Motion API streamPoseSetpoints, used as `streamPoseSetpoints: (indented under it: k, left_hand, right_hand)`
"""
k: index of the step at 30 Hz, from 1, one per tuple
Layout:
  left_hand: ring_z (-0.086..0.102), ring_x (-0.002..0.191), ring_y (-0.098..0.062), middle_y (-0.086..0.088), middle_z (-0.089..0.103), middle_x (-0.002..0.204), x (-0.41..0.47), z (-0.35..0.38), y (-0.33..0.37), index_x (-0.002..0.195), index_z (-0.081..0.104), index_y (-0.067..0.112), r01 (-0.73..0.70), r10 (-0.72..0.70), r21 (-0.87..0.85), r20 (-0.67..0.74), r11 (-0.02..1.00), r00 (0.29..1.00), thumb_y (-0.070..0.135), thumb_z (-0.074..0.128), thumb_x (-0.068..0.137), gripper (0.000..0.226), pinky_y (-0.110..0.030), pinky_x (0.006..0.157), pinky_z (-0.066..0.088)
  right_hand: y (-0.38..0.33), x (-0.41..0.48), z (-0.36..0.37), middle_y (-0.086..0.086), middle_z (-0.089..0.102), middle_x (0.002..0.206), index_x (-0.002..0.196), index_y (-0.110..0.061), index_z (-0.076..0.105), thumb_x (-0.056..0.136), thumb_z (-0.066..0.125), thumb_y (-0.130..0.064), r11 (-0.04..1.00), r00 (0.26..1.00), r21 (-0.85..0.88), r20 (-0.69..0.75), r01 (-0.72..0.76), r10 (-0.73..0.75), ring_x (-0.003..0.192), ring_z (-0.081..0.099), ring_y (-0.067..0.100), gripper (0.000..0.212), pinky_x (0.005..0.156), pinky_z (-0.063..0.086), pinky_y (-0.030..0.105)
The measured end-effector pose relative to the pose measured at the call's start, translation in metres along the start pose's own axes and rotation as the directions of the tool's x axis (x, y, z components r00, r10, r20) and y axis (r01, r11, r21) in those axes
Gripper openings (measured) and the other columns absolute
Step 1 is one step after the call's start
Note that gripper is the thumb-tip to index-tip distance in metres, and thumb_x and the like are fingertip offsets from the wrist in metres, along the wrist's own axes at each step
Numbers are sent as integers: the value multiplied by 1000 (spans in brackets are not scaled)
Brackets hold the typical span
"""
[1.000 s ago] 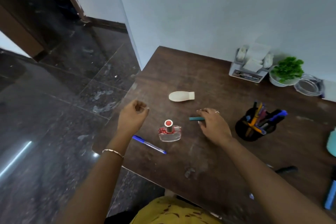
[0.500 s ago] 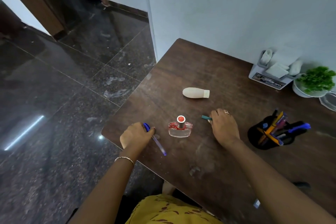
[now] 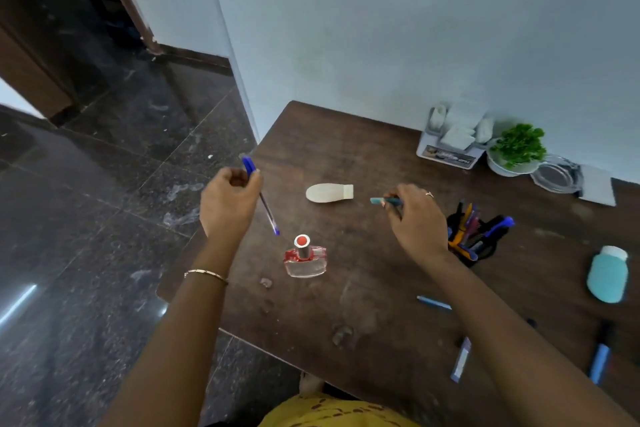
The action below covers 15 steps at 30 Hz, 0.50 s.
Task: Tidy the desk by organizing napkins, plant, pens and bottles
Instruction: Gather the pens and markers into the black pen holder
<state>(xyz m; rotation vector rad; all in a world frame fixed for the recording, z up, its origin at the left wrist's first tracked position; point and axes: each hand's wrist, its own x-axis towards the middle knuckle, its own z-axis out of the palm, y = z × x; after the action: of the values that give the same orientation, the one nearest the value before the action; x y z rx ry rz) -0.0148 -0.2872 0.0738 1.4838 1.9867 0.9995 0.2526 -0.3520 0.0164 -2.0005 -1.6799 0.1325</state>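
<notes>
Fingers [image 3: 221, 180] of the left hand [image 3: 227, 208]: curled, with the thumb, round a blue pen [image 3: 266, 208]. The pen is held tilted over the left edge of the desk [image 3: 346, 142], cap end up, tip pointed down toward the perfume bottle [image 3: 304, 258].

Fingers [image 3: 403, 191] of the right hand [image 3: 419, 218]: a teal pen [image 3: 384, 201] is pinched at the fingertips, pointing left. Whether it is lifted off the wood cannot be told.

Perfume bottle: clear glass, red cap, upright, between the two forearms.

White bottle [image 3: 329, 192]: laid on its side between the two hands.

Pen holder [image 3: 474, 236]: black, filled with assorted pens, just right of the right hand.

Napkin holder [image 3: 453, 139] and potted plant [image 3: 517, 149]: set side by side against the wall.

Glass dish [image 3: 556, 175]: beside the plant.

Teal bottle [image 3: 607, 274]: laid flat near the right edge.

Loose pens [image 3: 433, 302]: scattered along the near right of the desk.
</notes>
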Motion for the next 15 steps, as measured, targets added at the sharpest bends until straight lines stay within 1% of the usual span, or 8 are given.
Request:
streamPoseSetpoints:
  k: [2, 3, 5, 6, 8, 11, 13, 15]
  left_hand:
    - [60, 76, -13, 4, 64, 81, 6, 4, 27, 88, 63, 19, -58, 56, -110, -15, 992, 998, 40, 64, 84, 21, -20, 62, 42]
    - [64, 76, -15, 3, 66, 81, 8, 10, 39, 87, 63, 18, -85, 87, -190, 1, 978, 996, 40, 65, 83, 22, -23, 66, 49]
    - [68, 77, -18, -1, 70, 83, 7, 24, 62, 86, 64, 19, -106, 143, -342, 84, 934, 986, 41, 67, 80, 23, -33, 72, 58]
    - [68, 76, -19, -5, 71, 87, 2, 33, 73, 89, 65, 18, -100, 170, -400, 145, 911, 975, 39, 68, 81, 22, -29, 68, 58]
    - [66, 67, -15, -11, 71, 93, -12, 52, 93, 98, 63, 12, -70, 230, -514, 255, 855, 939, 26, 68, 86, 19, -18, 55, 52]
    - [64, 54, -8, -7, 68, 86, -41, 82, 119, 101, 60, 11, -32, 323, -628, 355, 777, 877, 15, 67, 88, 16, -19, 52, 52]
    - [66, 58, -11, -5, 68, 85, -57, 104, 125, 106, 58, 12, -10, 373, -656, 417, 755, 829, 12, 67, 87, 21, -22, 53, 54]
    - [70, 70, -21, -7, 69, 90, -72, 125, 128, 116, 55, 18, -26, 434, -656, 468, 754, 770, 12, 67, 87, 32, -29, 60, 57]
  right_hand:
    - [4, 4, -20, 1, 63, 94, 95, -16, 63, 87, 63, -23, 999, 996, 38, -78, -29, 32, 88, 57, 21, 11, 72, 46, 35]
    - [7, 4, -31, 0, 63, 93, 95, -17, 64, 86, 65, -24, 996, 991, 69, -122, -53, 61, 87, 57, 20, 10, 71, 45, 34]
    - [14, 2, -54, -5, 64, 89, 92, -20, 66, 85, 67, -24, 985, 973, 130, -181, -117, 140, 85, 57, 15, 8, 69, 42, 30]
    - [19, -1, -64, -7, 63, 86, 90, -22, 66, 84, 68, -25, 978, 964, 146, -195, -151, 178, 83, 56, 13, 7, 67, 41, 29]
    - [32, -10, -83, -9, 63, 82, 87, -26, 64, 82, 70, -26, 961, 945, 157, -200, -228, 257, 82, 57, 12, 8, 64, 43, 30]
    - [57, -27, -108, -8, 65, 82, 87, -29, 63, 80, 70, -28, 929, 913, 146, -183, -340, 363, 81, 58, 12, 10, 65, 48, 32]
    - [72, -38, -120, -8, 63, 80, 89, -27, 65, 82, 69, -29, 919, 910, 126, -146, -372, 389, 78, 58, 13, 8, 65, 46, 31]
    - [88, -47, -126, -4, 63, 85, 95, -21, 67, 87, 64, -28, 919, 914, 87, -105, -384, 392, 81, 59, 18, 11, 68, 45, 33]
